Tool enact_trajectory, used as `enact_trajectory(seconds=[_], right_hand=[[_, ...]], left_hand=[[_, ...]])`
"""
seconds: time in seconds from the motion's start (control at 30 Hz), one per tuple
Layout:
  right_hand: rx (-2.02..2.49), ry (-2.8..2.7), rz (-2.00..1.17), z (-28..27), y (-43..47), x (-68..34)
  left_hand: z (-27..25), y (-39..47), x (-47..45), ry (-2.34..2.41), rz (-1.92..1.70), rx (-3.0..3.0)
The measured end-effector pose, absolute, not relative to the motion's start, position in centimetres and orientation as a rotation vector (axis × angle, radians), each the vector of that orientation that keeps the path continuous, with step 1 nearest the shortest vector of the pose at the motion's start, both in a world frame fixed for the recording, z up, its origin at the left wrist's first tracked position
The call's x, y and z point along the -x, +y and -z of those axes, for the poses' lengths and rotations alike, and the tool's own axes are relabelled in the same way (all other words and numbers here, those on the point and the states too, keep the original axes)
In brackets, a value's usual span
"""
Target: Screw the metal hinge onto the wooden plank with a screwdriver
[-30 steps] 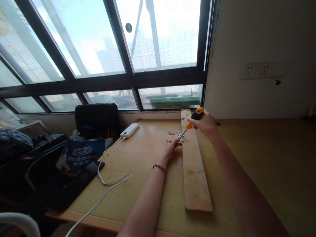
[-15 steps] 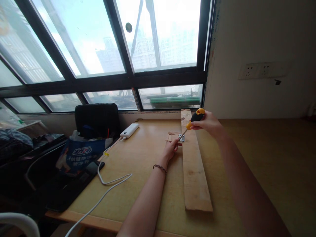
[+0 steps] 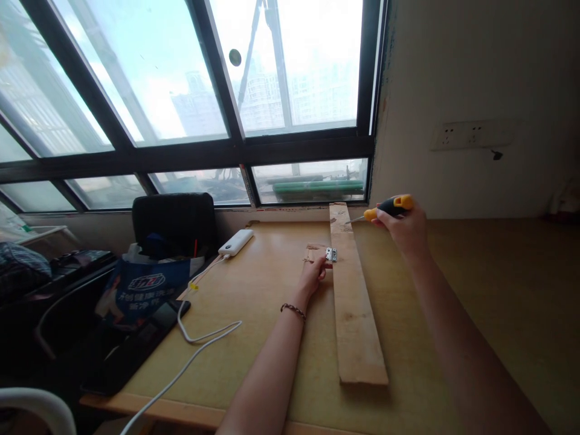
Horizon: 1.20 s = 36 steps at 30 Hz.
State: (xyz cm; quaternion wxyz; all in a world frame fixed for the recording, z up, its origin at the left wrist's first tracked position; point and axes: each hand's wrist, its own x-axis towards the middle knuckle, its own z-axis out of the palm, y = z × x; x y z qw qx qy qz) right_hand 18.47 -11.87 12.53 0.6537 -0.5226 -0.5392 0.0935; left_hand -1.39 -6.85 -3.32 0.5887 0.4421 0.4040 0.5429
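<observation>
My right hand (image 3: 406,226) is closed round a yellow-and-black screwdriver (image 3: 393,206), its tip pointing left over the far part of a long wooden board (image 3: 356,308). A silver metal hinge (image 3: 331,254) bridges that board and a small wooden block (image 3: 315,248) at its left side. My left hand (image 3: 312,273) grips the small block beside the hinge; the fingers partly cover the block. A dark braided bracelet (image 3: 293,310) circles my left wrist.
A white power bank (image 3: 236,242) with a white cable (image 3: 212,335) lies on the table (image 3: 263,350) to the left. Beyond the table's left edge are a blue bag (image 3: 149,287) and a black chair (image 3: 174,226). A window and wall sockets (image 3: 471,134) stand behind.
My right hand has lifted the screwdriver off the hinge and moved right and slightly up, tilting it nearly level. My left hand stays on the small block. The view has shifted slightly.
</observation>
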Motion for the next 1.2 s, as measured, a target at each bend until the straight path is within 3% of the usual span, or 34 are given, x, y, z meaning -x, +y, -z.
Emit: enact_trajectory(seconds=[0.17,0.43,1.2], right_hand=[[1.247,-1.564,0.202,-6.9,-13.7,-20.3],[1.333,-2.076,0.129,2.4,-15.6,-23.3],[1.541,-2.268,0.008,2.9,-15.6,-22.4]], left_hand=[[2.9,-7.1,1.2,0.894,-1.284,-1.035],[2.7,-7.3,1.3,0.873,-1.276,-1.049],[3.3,-6.9,1.4,0.845,-1.288,-1.055]])
